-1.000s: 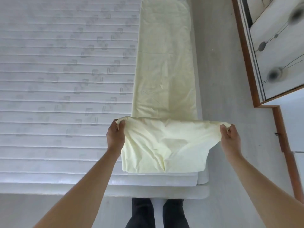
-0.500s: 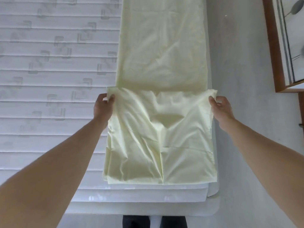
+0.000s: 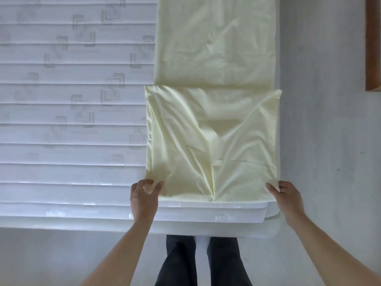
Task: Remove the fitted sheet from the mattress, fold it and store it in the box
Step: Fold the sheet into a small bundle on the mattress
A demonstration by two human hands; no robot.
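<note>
- Gripping the near corners of the pale yellow sheet (image 3: 212, 141), both hands now sit low in the frame, whereas half a second ago they held the folded edge higher up, at mid-frame.
- That folded edge now lies flat across the sheet at mid-height, so a doubled panel covers the near part of the long strip.
- The left hand (image 3: 144, 200) pinches the lower left corner of the panel, thumb and fingers curled around the cloth.
- The right hand (image 3: 285, 200) pinches the lower right corner, thumb on top, fingers curled under.
- The sheet is off the mattress (image 3: 72, 120) corners and lies on top of it as a narrow strip running up the centre-right of the frame and out past the top edge.
- No box shows anywhere in this view.
- The near edge of the panel lies just above the mattress's bottom edge, and its right edge runs along the mattress's right side, slightly overhanging near the fold.
- Left of the sheet, the ribbed white mattress surface fills the whole left half of the frame.
- Right of the bed, a strip of pale grey floor (image 3: 321, 120) runs up to a brown wooden furniture edge (image 3: 373, 44) at the upper right.
- Dark trouser legs (image 3: 206, 263) stand at bottom centre, right against the foot of the bed.
</note>
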